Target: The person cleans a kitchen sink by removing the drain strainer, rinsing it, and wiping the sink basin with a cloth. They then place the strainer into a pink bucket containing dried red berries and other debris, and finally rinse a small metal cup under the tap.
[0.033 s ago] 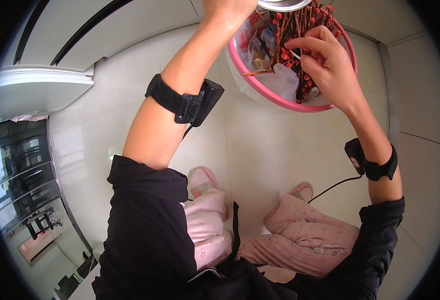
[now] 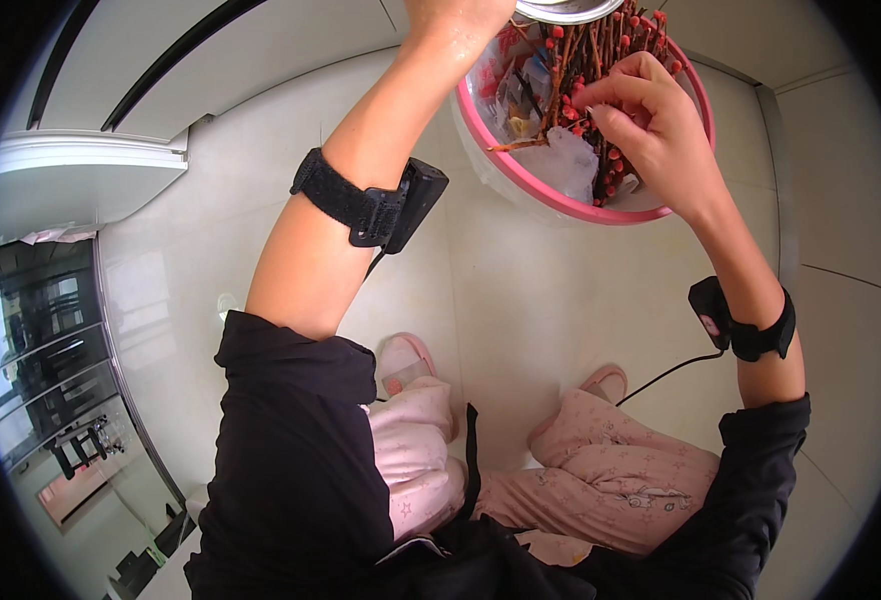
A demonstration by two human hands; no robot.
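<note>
My left hand (image 2: 460, 18) is at the top edge, its fingers cut off by the picture. Against it, a round metal bowl (image 2: 572, 12) shows only its shiny rim, held above a pink-rimmed bin (image 2: 530, 187). Over the bin's opening hovers my right hand (image 2: 655, 130), thumb and forefinger brought close together and the other fingers curled. A tiny pale bit shows by the thumb tip, too small to make out. Beneath the fingers, brown twigs with red berries (image 2: 612, 170) stand in the bin beside crumpled clear plastic (image 2: 565, 165).
A clear liner hangs over the bin's rim. Black straps with small boxes (image 2: 415, 205) sit on both forearms, one trailing a cable (image 2: 670, 372). Pale floor tiles (image 2: 500, 290) lie below, with my pink slippers (image 2: 405, 360) on them. White cabinets (image 2: 290, 60) line the upper left.
The thin pale sliver between my right thumb and forefinger no longer shows clearly; these fingers have shifted slightly. My left hand and the bowl stay where they were.
</note>
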